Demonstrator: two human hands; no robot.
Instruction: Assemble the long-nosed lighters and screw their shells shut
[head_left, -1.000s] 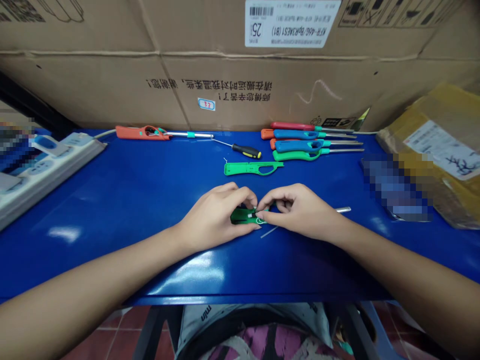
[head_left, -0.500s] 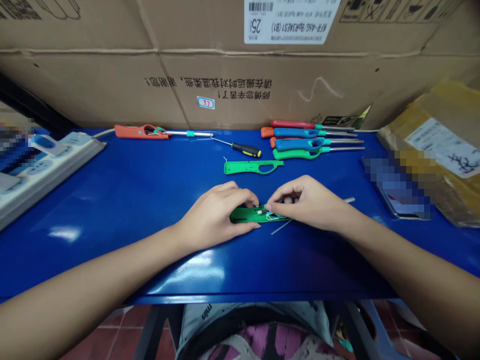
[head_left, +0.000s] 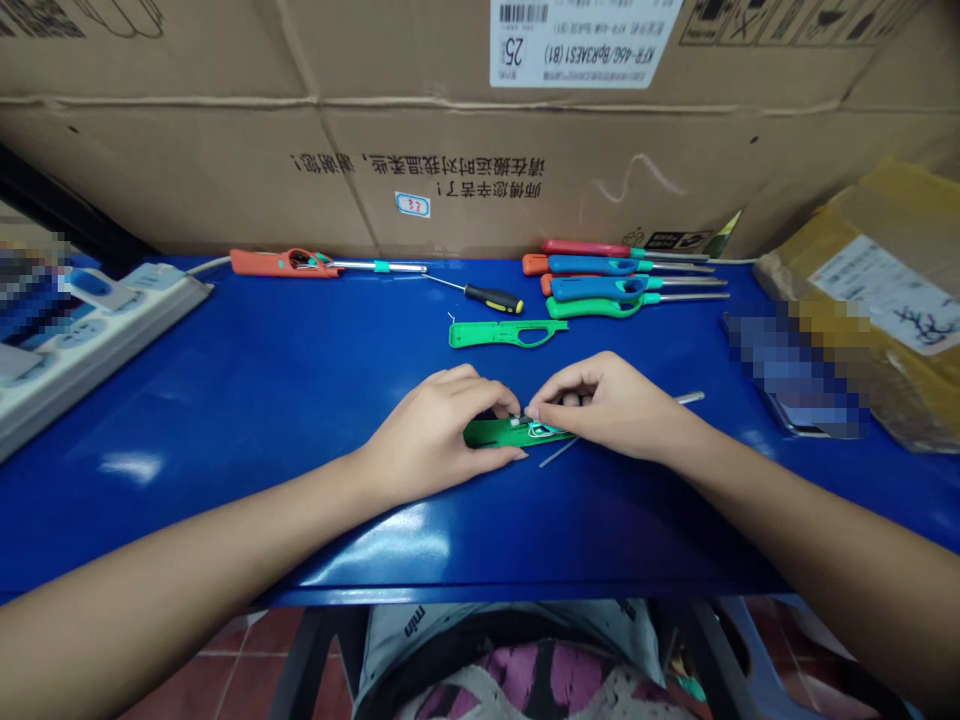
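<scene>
An opened green lighter body (head_left: 495, 432) lies on the blue table (head_left: 285, 400) in front of me. My left hand (head_left: 435, 430) grips its left end, fingers curled over it. My right hand (head_left: 607, 405) pinches at the white wire and small parts in its middle, fingers pressed together. A thin metal tube (head_left: 688, 398) sticks out to the right from under my right hand, and a thin rod (head_left: 559, 453) lies just below it. A second green half shell (head_left: 504, 333) rests a little farther back.
A black-handled screwdriver (head_left: 487, 297) and an orange lighter with a long nozzle (head_left: 300, 263) lie at the back. Several assembled lighters (head_left: 607, 280) are stacked at back right. A white power strip (head_left: 97, 320) sits left, a yellow parcel (head_left: 877, 290) right, cardboard boxes (head_left: 450, 130) behind.
My right hand first slid right and back along the lighter body, baring its middle, then drew in again toward my left hand. The left hand has barely moved.
</scene>
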